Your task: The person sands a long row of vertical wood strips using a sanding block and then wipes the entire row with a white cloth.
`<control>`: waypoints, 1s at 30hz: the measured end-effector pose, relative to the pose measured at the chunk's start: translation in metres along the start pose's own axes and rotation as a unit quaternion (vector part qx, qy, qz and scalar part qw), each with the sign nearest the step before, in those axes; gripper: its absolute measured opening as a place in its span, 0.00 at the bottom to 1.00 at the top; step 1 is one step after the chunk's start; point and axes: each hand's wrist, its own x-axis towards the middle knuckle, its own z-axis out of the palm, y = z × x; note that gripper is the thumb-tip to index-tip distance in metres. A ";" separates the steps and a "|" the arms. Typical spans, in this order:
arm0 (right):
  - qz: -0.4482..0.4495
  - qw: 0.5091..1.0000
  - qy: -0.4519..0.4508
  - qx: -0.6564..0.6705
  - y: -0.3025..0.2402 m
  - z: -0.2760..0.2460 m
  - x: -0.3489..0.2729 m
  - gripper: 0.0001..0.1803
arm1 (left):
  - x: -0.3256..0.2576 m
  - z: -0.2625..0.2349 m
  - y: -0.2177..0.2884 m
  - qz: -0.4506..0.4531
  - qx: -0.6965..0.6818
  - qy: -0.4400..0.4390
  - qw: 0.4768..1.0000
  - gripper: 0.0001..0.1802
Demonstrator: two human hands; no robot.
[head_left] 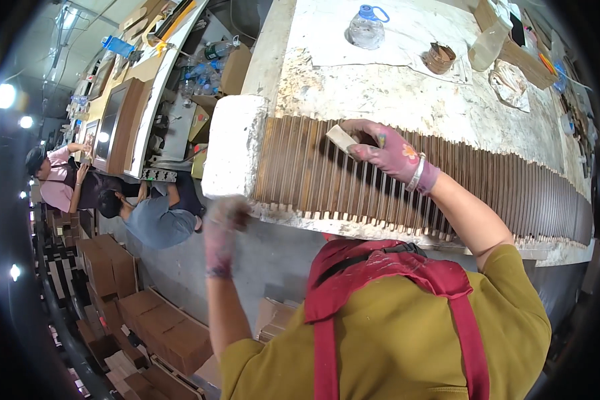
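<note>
While the gloved right hand (387, 152) presses a pale block (341, 139), fingers clamped on it, against the row of dark wooden slats (353, 183) on the bench (407, 100), rubbing appears underway; the blurred left hand (224, 217) hovers near the slats' end, its fingers' state indiscernible; continuing likely demands steady, even strokes

Right hand (383, 150) presses a pale block (341, 138) on brown slats (300, 173); left hand (223, 220) hangs blurred.

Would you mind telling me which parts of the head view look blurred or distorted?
In the head view the left hand is smeared by motion blur, while the right hand holding a pale block on the row of dark wooden slats is sharp; the fisheye bends that row, and lamps flare at the dark left rim.
</note>
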 end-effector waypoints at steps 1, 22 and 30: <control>-0.006 1.000 0.007 -0.022 0.000 0.007 0.003 0.24 | -0.015 0.005 -0.021 -0.024 -0.049 -0.024 0.998 0.15; -0.011 0.910 0.107 -0.399 -0.026 0.140 0.045 0.21 | 0.016 0.014 -0.110 0.109 0.093 -0.300 0.943 0.11; -0.004 0.887 0.068 -0.457 -0.028 0.166 0.058 0.15 | 0.029 0.023 -0.113 0.008 0.003 -0.305 0.952 0.17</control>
